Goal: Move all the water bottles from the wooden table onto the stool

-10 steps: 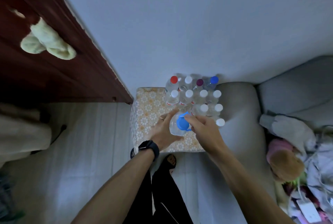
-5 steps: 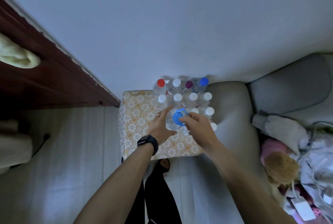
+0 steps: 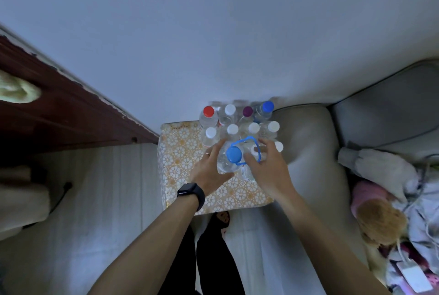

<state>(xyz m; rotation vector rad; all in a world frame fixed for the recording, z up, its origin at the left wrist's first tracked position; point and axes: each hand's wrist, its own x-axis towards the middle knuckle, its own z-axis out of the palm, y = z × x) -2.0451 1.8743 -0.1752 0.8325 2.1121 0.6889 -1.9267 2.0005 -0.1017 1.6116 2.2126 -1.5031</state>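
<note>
The large water bottle (image 3: 228, 164), clear with a blue cap and a blue carry handle (image 3: 247, 140) looped off its neck, is upright over the stool (image 3: 180, 159), towards its middle and just in front of the other bottles. Both hands hide its base, so I cannot tell whether it rests on the stool's cover.

The left hand (image 3: 209, 171) cups the bottle's left side, its fingers (image 3: 217, 149) curled round the body; one finger carries a ring (image 3: 207, 153). The right hand (image 3: 268, 168) comes in from the other side, with its fingers (image 3: 257, 151) curled at the handle loop and its thumb close beside the cap.

Behind them, smaller water bottles (image 3: 232, 129) stand packed in rows at the stool's back right corner. Most have white caps, and the back row shows one red cap (image 3: 208, 111), one purple cap (image 3: 247, 111) and one blue cap (image 3: 268, 106).

The stool has a yellow and white floral cover and touches a grey sofa (image 3: 308, 142) on its right. A black watch (image 3: 191, 193) sits on the left wrist. Well apart at the far left is the dark wooden surface (image 3: 61, 116), with a pale green cloth (image 3: 16, 90) lying on it. Soft toys (image 3: 380, 221) and clothes are heaped on the sofa seat at the right.
</note>
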